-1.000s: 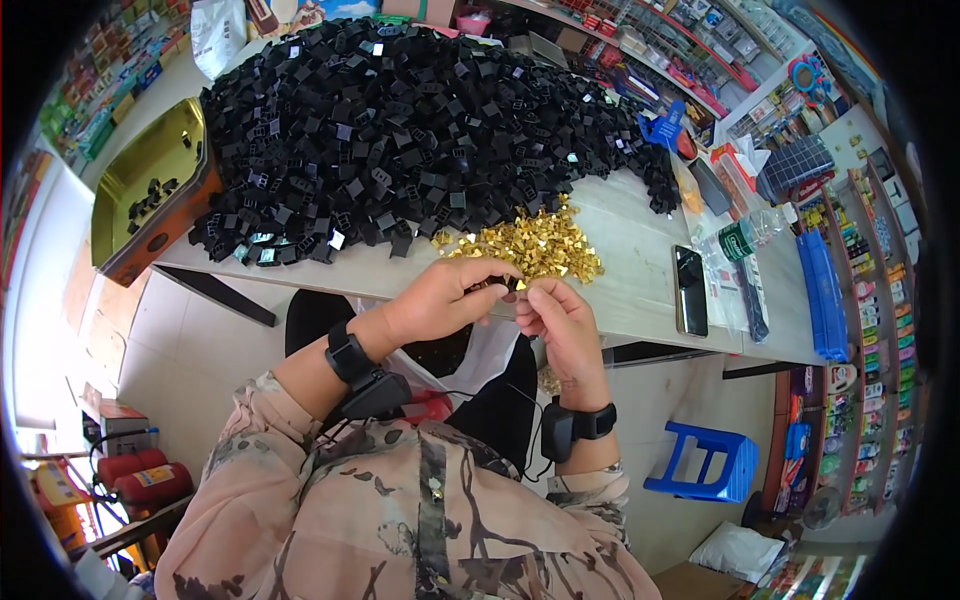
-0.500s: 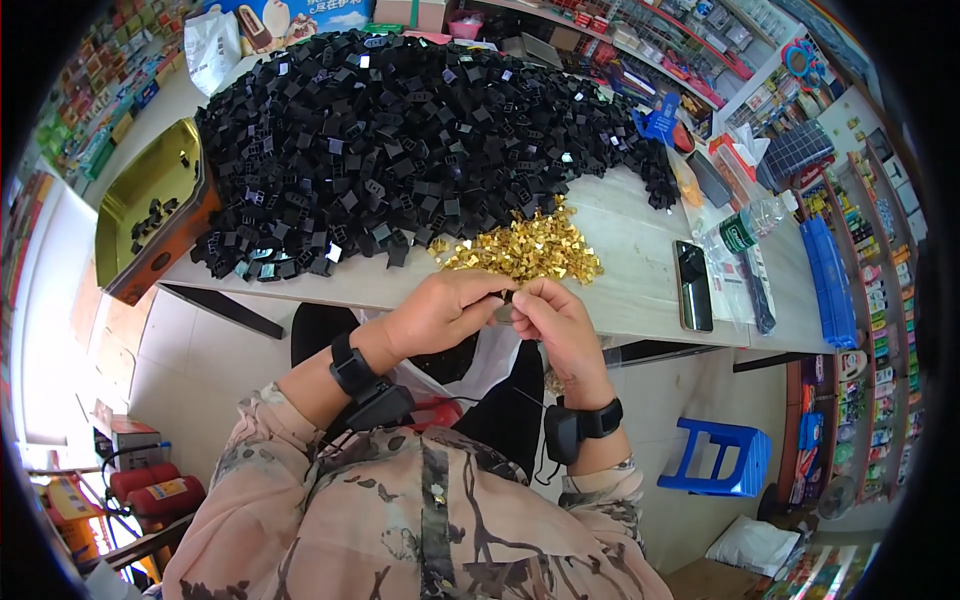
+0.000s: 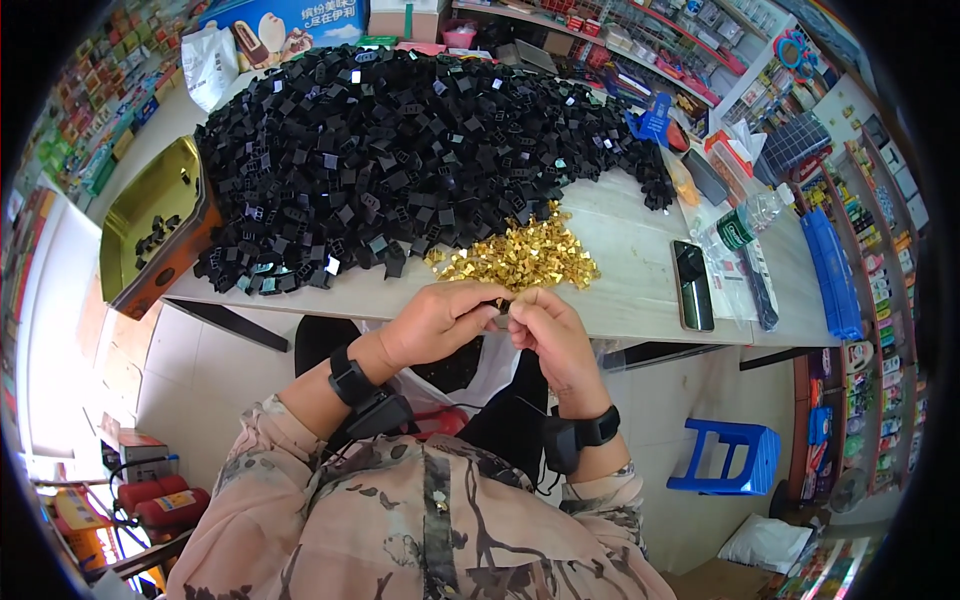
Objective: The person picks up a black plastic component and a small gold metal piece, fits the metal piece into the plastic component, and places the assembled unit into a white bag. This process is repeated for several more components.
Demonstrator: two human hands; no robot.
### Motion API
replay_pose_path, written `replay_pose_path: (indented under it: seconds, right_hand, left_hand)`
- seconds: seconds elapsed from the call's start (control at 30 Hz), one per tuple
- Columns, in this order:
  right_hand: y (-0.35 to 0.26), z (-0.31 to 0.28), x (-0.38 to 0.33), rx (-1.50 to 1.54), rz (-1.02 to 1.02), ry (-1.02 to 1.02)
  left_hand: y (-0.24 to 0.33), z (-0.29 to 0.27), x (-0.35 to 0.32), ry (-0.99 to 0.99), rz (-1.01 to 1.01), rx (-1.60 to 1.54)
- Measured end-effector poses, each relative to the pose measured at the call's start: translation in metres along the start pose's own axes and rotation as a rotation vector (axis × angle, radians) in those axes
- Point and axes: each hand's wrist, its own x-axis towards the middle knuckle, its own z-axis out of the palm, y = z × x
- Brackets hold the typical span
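Observation:
My left hand [image 3: 440, 322] and my right hand [image 3: 552, 330] meet at the table's near edge. Between the left thumb and fingers sits a small black plastic piece [image 3: 503, 306], mostly covered. The right thumb and forefinger pinch at its end; a speck of gold shows there, too small to make out. Just beyond the hands lies a heap of small gold metal clips [image 3: 525, 250]. A large mound of black plastic pieces [image 3: 400, 150] spreads over the table [image 3: 630, 235] behind it.
At the left stands an open gold-lined box [image 3: 120, 230] with several black pieces inside. On the right lie a phone [image 3: 692, 285], a plastic bottle [image 3: 750, 218] and a blue tray [image 3: 830, 270]. A blue stool [image 3: 728, 455] stands on the floor. Across my lap hangs a white bag [image 3: 490, 375].
Both hands stay together at nearly the same place, with the fingers slightly shifted around the black piece. The whole view has tilted a little.

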Motion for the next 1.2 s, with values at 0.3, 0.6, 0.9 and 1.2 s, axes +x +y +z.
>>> replay_pose_path:
  seconds: [0.3, 0.6, 0.9, 1.2]
  right_hand:
    - [-0.001, -0.002, 0.0, -0.146, -0.064, -0.04]
    - [0.001, -0.004, 0.006, -0.166, -0.091, -0.079]
    - [-0.002, -0.026, 0.005, -0.327, -0.31, 0.194]
    - [0.007, -0.039, 0.007, -0.676, -0.458, 0.27]
  left_hand:
    - [-0.004, 0.001, -0.001, 0.016, 0.064, 0.17]
    - [-0.001, -0.004, 0.002, -0.018, -0.037, 0.0]
    - [-0.002, -0.017, 0.005, 0.071, -0.456, -0.707]
    - [-0.012, -0.024, 0.007, 0.226, -0.5, -0.782]
